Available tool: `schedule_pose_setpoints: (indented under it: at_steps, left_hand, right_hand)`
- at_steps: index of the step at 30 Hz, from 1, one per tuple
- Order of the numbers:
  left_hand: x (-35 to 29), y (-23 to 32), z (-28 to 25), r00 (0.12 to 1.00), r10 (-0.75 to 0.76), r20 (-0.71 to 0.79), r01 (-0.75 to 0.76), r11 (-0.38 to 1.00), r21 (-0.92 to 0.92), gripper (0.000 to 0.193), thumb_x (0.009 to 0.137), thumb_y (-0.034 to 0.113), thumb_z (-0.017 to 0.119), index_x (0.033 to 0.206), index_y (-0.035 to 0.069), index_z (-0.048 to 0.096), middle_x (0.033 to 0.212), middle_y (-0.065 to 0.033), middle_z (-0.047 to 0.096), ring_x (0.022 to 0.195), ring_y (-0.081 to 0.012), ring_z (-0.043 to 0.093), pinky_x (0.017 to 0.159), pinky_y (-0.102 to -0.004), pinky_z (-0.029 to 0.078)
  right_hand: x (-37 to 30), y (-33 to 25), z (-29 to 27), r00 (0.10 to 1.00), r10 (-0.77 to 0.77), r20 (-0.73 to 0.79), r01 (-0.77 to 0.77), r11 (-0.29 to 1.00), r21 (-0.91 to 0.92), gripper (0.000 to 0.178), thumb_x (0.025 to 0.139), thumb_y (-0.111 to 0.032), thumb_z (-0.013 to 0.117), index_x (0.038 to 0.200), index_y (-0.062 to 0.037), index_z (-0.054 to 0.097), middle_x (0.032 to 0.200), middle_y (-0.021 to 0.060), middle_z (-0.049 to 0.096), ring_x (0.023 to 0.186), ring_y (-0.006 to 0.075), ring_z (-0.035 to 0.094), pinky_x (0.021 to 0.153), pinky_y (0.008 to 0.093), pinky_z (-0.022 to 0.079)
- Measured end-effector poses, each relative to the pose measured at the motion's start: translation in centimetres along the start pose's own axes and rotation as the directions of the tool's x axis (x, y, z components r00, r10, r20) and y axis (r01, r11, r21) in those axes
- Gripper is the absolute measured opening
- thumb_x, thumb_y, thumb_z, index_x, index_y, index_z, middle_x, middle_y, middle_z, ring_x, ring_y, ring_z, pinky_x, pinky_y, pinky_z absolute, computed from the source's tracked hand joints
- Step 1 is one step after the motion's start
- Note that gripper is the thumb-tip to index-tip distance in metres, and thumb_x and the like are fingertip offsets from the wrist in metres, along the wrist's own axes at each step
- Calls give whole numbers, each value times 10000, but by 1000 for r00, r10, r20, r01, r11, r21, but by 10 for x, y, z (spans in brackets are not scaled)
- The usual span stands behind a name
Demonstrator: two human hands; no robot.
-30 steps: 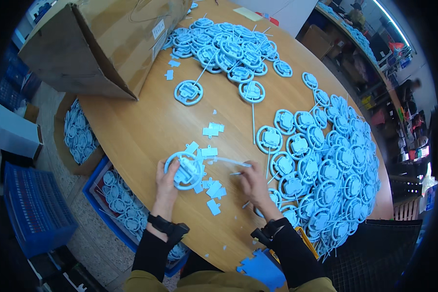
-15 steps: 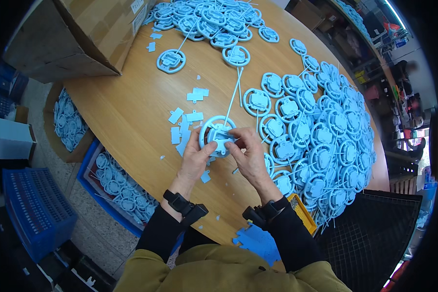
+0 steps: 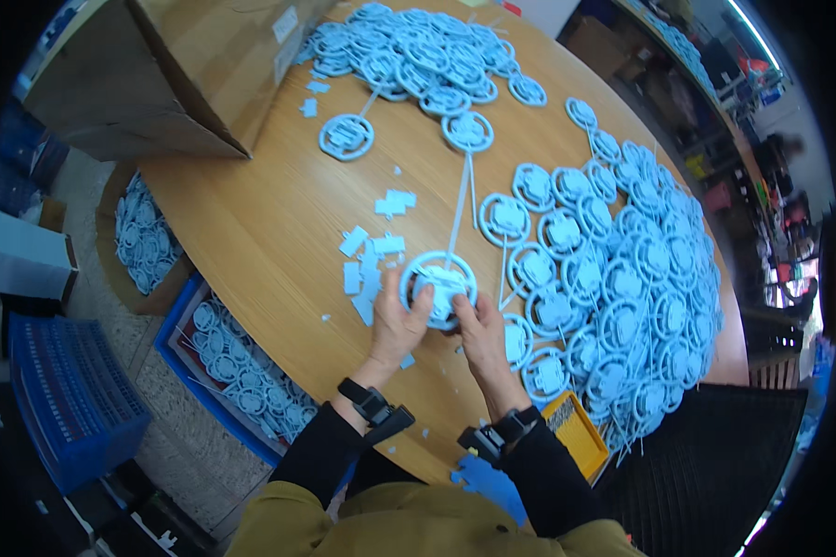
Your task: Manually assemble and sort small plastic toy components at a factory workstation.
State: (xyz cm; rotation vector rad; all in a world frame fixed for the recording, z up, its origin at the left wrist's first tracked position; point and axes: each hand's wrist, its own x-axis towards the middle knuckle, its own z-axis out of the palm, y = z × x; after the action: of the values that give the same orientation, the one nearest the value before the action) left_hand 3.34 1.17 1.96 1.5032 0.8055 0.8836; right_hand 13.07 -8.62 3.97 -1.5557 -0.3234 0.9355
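Note:
A light blue plastic ring-shaped part (image 3: 444, 283) with a block in its middle is held just above the table. From its far side a long thin rod stretches away. My left hand (image 3: 398, 325) grips the left rim, its thumb lying on the middle block. My right hand (image 3: 485, 348) is closed on the lower right of the ring, thumb near the block's edge. The fingers beneath the part are hidden. Small flat blue pieces (image 3: 370, 265) lie scattered beside my left hand.
A large heap of similar blue parts (image 3: 622, 278) covers the table's right side; another heap (image 3: 418, 51) lies at the far end. A cardboard box (image 3: 204, 74) stands far left. A yellow tray (image 3: 581, 441) sits near my right wrist. A blue crate (image 3: 172, 348) of parts stands left.
The whole view has shifted, so the table contents appear lower and further right. My right fingers have moved from the block to the ring's lower right; my left thumb now lies on the block.

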Motion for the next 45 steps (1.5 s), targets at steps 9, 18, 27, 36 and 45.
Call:
schedule_pose_setpoints:
  at_steps: [9,18,27,36,45]
  left_hand:
    - [12,6,19,920,-146,364,266,915,-303,385,856,256,676,1090,5,499,931,-118,610,859,-187,593,737,-329,495]
    - [28,18,44,878,-147,456,259,946,-193,388,836,285,685,1052,17,506,847,-141,593,780,-222,591,707,-358,489]
    - [225,-30,-37,971,165,170,-213,922,324,525,732,309,768,1097,-5,558,1040,-193,588,986,-357,566,845,-437,461]
    - [481,-62,-91,981,191,-19,-99,590,801,860,726,606,679,1382,109,428,1470,-235,278,1360,-394,268,1071,-540,264]
    - [551,-136,-87,958,287,24,-202,611,765,726,794,557,640,1397,217,420,1496,-211,249,1388,-380,231,1113,-489,179]
  right_hand:
    - [-11,-13,-25,985,-1,-173,21,993,113,275,926,-211,612,1110,-12,567,919,40,647,771,98,610,652,242,504]
    - [-10,-23,-47,971,65,-231,-32,989,143,277,914,-180,627,1127,-29,536,992,31,641,810,98,610,689,252,507]
    - [-23,-60,-139,897,24,-441,277,747,604,392,913,-138,584,1269,-22,467,1172,142,595,959,231,635,823,382,540]
    - [210,-153,-71,957,-282,71,259,714,-651,354,839,-185,686,1102,33,593,1045,118,635,985,208,608,824,314,500]
    - [475,-206,-141,869,-479,123,220,152,-964,752,803,-489,681,1352,-35,443,1342,218,477,1270,342,436,1052,405,357]
